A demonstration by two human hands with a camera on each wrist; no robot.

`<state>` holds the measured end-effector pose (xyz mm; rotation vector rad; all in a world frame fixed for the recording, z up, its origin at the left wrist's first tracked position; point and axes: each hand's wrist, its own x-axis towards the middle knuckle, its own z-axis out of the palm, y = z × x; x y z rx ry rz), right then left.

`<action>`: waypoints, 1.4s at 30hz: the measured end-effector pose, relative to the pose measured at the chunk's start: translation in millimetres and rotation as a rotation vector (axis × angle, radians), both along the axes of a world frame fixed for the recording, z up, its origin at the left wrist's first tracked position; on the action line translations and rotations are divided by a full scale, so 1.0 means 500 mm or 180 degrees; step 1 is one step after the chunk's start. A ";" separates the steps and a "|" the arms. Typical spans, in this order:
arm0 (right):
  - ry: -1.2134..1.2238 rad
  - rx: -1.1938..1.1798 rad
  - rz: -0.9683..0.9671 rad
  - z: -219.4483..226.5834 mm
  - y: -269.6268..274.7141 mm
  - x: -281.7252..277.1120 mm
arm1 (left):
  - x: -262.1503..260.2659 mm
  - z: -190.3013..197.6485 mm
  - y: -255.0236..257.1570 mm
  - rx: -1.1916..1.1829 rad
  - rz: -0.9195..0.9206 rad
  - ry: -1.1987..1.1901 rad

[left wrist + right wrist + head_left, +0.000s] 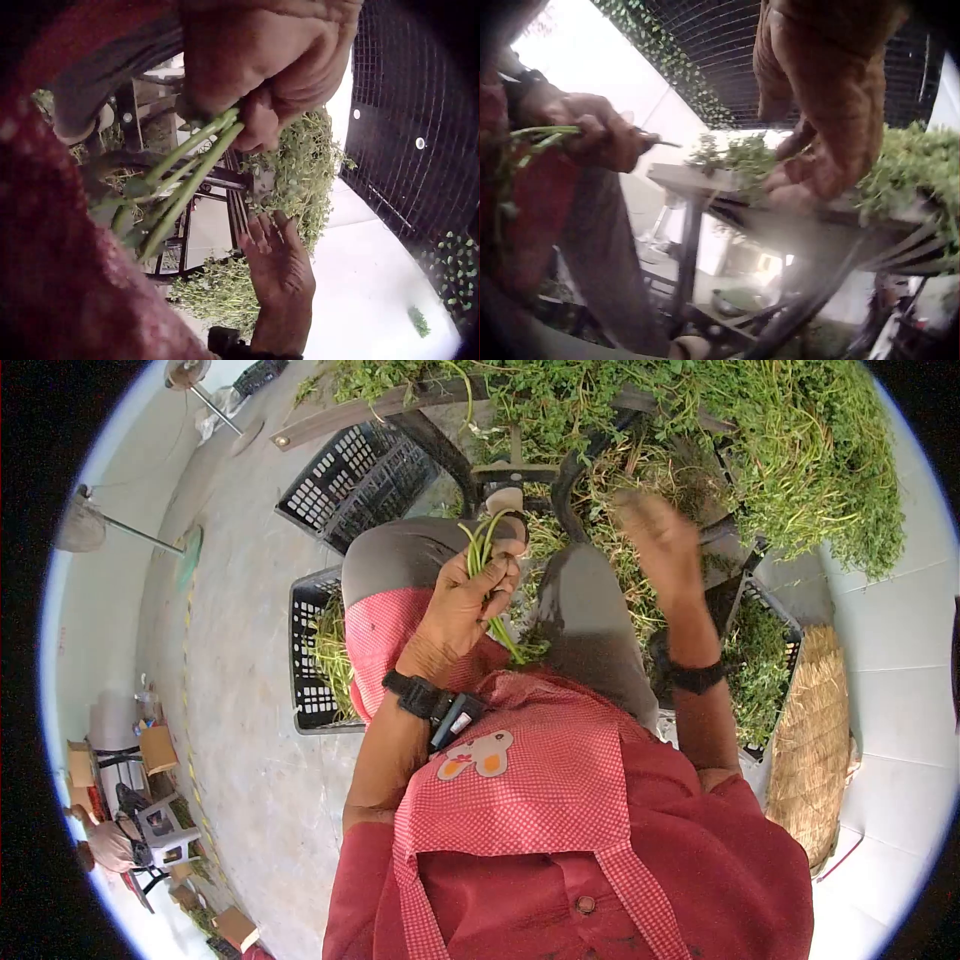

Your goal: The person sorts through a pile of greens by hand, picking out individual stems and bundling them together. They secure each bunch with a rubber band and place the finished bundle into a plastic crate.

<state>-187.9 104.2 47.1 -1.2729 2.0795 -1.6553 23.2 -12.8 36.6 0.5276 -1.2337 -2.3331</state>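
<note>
My left hand (pixel 465 605) grips a small bunch of green leafy stems (pixel 480 550) above my lap, thumb across them. Cut stem ends (pixel 225 124) show under the fingers in the left wrist view, leaves trailing away. In the right wrist view a thin dark tip (pixel 666 142) pokes out past that hand's fingers. My right hand (pixel 662 545), blurred in the head view, is raised over my other knee with nothing in it. Its fingers look fairly straight in the left wrist view. A heap of leafy greens (pixel 810 460) lies on the table beyond it.
The wooden table edge (pixel 370 410) runs in front of my knees. Black crates (pixel 345 485) stand on the floor at the left, one holding stems (pixel 330 650). Another crate of greens (pixel 755 660) is at my right, beside a woven straw mat (pixel 812 750). Stems litter the ground below.
</note>
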 end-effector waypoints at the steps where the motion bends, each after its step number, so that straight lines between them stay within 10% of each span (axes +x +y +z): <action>1: -0.0406 0.0114 0.0403 -0.027 -0.010 0.029 | -0.002 0.003 0.000 0.0115 0.0087 0.0001; 11: -0.2358 0.0360 0.2472 -0.076 -0.020 0.179 | 0.019 -0.028 -0.031 0.0891 0.0207 0.0791; 24: -0.3595 0.0969 0.2762 -0.044 -0.025 0.170 | 0.010 -0.034 -0.034 0.0604 0.0204 0.0798; 30: -0.2876 0.1091 0.2578 -0.058 -0.060 0.194 | 0.005 -0.041 -0.036 0.0229 0.0054 0.0588; 32: -0.0849 0.0589 0.2134 -0.107 -0.085 0.197 | 0.000 -0.037 -0.028 0.0193 0.0055 0.0535; 42: -0.0129 0.0149 0.1295 -0.077 -0.065 0.162 | 0.000 -0.048 -0.035 0.0612 0.0148 0.0743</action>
